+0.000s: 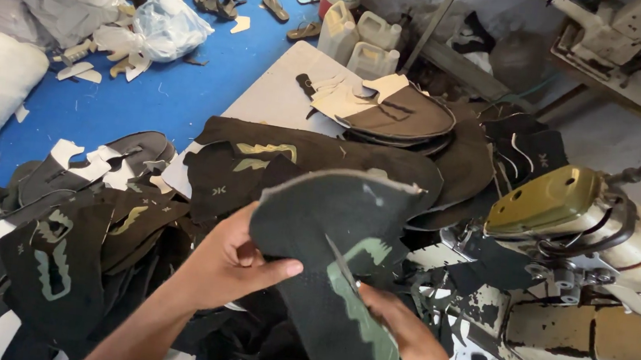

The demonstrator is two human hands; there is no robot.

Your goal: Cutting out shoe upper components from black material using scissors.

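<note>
My left hand [230, 265] pinches a dark fabric shoe-upper piece [332, 220] with a pale green jagged patch, thumb on its face. My right hand [407, 333] sits on the lower part of the same piece and holds small scissors [343, 267], the blades lying against the green patch. The piece is held up in front of me, above a heap of similar cut pieces.
An old sewing machine [586, 268] with an olive-green cover stands at the right. Stacks of dark cut uppers [323, 157] cover the table; more lie at the left [56, 241]. White plastic jugs [361, 39], white sacks [3, 55] and scraps sit on the blue floor.
</note>
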